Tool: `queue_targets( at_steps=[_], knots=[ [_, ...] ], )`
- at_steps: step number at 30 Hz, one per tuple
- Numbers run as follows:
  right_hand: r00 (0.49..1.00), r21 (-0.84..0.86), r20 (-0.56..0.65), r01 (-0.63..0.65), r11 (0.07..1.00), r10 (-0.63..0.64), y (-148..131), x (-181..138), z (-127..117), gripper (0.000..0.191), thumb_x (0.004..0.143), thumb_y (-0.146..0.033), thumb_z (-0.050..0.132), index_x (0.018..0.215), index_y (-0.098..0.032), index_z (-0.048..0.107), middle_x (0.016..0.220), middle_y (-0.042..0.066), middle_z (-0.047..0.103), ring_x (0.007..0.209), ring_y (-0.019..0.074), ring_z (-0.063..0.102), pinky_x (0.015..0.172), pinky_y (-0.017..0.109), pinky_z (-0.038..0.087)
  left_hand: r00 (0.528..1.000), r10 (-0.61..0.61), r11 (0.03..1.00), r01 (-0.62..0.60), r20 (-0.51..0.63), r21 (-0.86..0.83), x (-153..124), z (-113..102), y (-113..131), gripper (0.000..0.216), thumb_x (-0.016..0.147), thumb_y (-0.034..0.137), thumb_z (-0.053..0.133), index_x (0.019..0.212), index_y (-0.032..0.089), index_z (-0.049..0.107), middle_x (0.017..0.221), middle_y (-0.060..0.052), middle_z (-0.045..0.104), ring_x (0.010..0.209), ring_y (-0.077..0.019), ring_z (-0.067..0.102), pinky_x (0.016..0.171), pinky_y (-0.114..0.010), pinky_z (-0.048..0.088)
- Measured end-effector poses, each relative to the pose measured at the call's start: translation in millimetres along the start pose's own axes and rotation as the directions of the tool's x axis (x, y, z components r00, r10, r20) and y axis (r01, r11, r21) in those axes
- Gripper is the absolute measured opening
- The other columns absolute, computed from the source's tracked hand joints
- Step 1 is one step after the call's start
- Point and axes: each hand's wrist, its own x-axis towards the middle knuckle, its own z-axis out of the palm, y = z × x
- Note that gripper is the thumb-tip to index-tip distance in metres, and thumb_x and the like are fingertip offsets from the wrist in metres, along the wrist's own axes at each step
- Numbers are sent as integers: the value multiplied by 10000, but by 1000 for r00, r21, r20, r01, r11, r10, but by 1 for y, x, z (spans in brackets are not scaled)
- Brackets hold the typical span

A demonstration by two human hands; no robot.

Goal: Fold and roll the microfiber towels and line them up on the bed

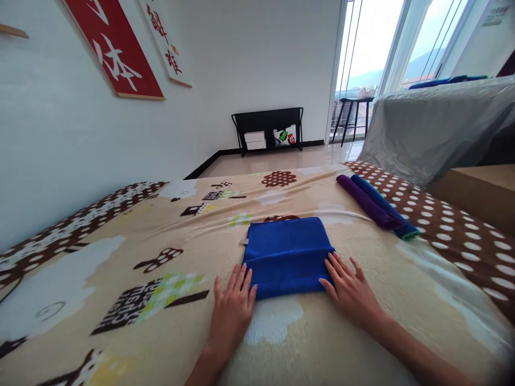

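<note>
A blue towel lies partly folded on the patterned blanket, its near part doubled over the rest. A small white tag sticks out at its left edge. My left hand rests at the towel's near left corner, fingers spread and touching the edge. At the right edge, my right hand lies with its fingers apart, fingertips on the cloth. Neither hand is closed around the towel. Farther off to the right are two rolled towels side by side, a purple one and a blue one with a green end.
Beyond the bed stands a black rack with a white box against the wall. A black stool is by the window. At right, plastic sheeting drapes a large piece beside a cardboard box.
</note>
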Motion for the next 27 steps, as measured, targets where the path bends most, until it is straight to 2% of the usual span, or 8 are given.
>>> queue_targets(
  at_steps=[2, 4, 6, 10, 14, 18, 22, 27],
  knots=[
    [998, 48, -1, 65, 997, -65, -25, 11, -3, 520, 1015, -465, 339, 1403, -169, 520, 1504, 106, 400, 1428, 258, 332, 1192, 509, 181, 996, 93, 995, -93, -6, -21, 9, -4, 26, 480, 991, 266, 321, 1450, 185, 432, 1539, -102, 380, 1443, -277, 325, 1162, -619, 196],
    [985, 134, 63, 153, 979, -162, -46, 23, -2, 488, 1023, -446, 326, 1421, -223, 498, 1503, 62, 412, 1405, 208, 376, 1176, 441, 262, 967, 252, 965, -248, 44, -89, 22, -7, 47, 491, 996, 270, 317, 1478, 206, 386, 1542, -65, 382, 1432, -205, 352, 1165, -470, 297],
    [968, 185, 142, 178, 966, -206, -46, 30, 2, 497, 1023, -475, 307, 1448, -264, 456, 1501, 36, 417, 1386, 190, 406, 1148, 425, 321, 935, 345, 933, -332, 84, -136, 33, -6, 49, 488, 1010, 347, 321, 1485, 246, 370, 1535, -29, 399, 1411, -167, 386, 1129, -390, 368],
    [983, 99, 176, 44, 994, -60, 4, 20, 10, 577, 1007, -548, 283, 1501, -259, 355, 1527, 49, 370, 1423, 217, 344, 1153, 482, 298, 984, 167, 984, -162, 65, -79, 30, 6, 2, 512, 1011, 445, 320, 1482, 247, 368, 1529, -70, 407, 1399, -242, 410, 1085, -515, 386],
    [998, -28, 57, 32, 999, -31, 40, -1, 5, 573, 1006, -504, 336, 1485, -194, 392, 1518, 87, 392, 1423, 238, 342, 1153, 496, 266, 995, 67, 997, -64, -76, 42, 8, 7, -35, 475, 994, 381, 406, 1442, 226, 435, 1501, -108, 455, 1374, -279, 438, 1085, -577, 323],
    [974, -82, -115, 185, 979, -194, 34, -18, -10, 424, 996, -307, 425, 1397, -197, 508, 1480, 92, 460, 1381, 230, 400, 1121, 451, 264, 940, 232, 972, -216, -250, 90, -13, -9, -27, 409, 945, 191, 466, 1348, 184, 538, 1372, -121, 593, 1247, -254, 547, 1029, -459, 364],
    [952, -8, -161, 263, 965, -261, 26, -27, -8, 358, 964, -172, 422, 1266, -228, 606, 1245, 66, 648, 1177, 199, 562, 1046, 414, 305, 923, 333, 942, -334, -193, 29, -23, -9, -16, 441, 844, 82, 471, 1255, 181, 596, 1176, -83, 693, 1064, -236, 630, 961, -417, 410],
    [955, 101, -190, 250, 963, -229, 28, -11, 7, 270, 908, -147, 490, 1081, -247, 670, 1043, 29, 698, 978, 170, 613, 971, 376, 338, 960, 257, 962, -265, -114, -60, -7, 1, -17, 429, 768, 17, 469, 1125, 174, 649, 1080, -72, 712, 1004, -233, 641, 906, -410, 451]
  ],
)
